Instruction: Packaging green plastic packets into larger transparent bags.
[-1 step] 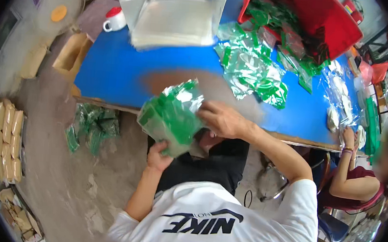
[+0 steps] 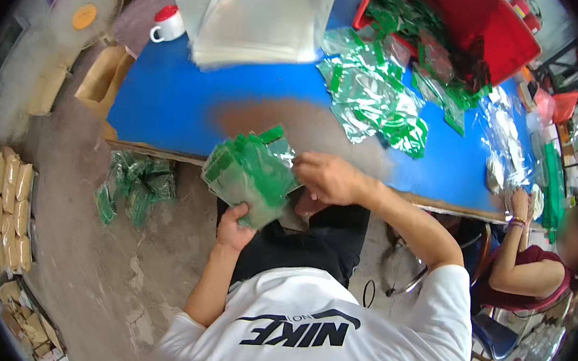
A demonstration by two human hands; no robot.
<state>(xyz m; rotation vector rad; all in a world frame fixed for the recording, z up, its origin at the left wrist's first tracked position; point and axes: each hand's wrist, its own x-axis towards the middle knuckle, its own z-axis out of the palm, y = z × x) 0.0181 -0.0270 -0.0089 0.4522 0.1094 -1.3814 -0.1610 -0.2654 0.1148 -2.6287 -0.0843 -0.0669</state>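
Note:
A fanned stack of green-and-clear plastic bags (image 2: 252,174) is held over my lap, just in front of the table edge. My left hand (image 2: 235,228) grips its lower corner, thumb on top and the other fingers hidden beneath. At the stack's right side, my right hand (image 2: 330,177) has its fingers curled together on the edge of a bag; the exact pinch point is partly hidden. More loose bags of the same kind (image 2: 378,99) lie spread on the blue table (image 2: 173,95). They spill from a tipped red bin (image 2: 507,45) at the far right.
An open clear plastic container (image 2: 254,29) and a white mug with a red lid (image 2: 168,24) stand at the back left. Green bundles (image 2: 136,184) lie on the floor to the left. On the right, a co-worker (image 2: 525,273) handles clear-wrapped pieces (image 2: 509,141) at the table.
The bags in my left hand now look more fanned out, with less glare on the top one. My right hand stays at the stack's right edge.

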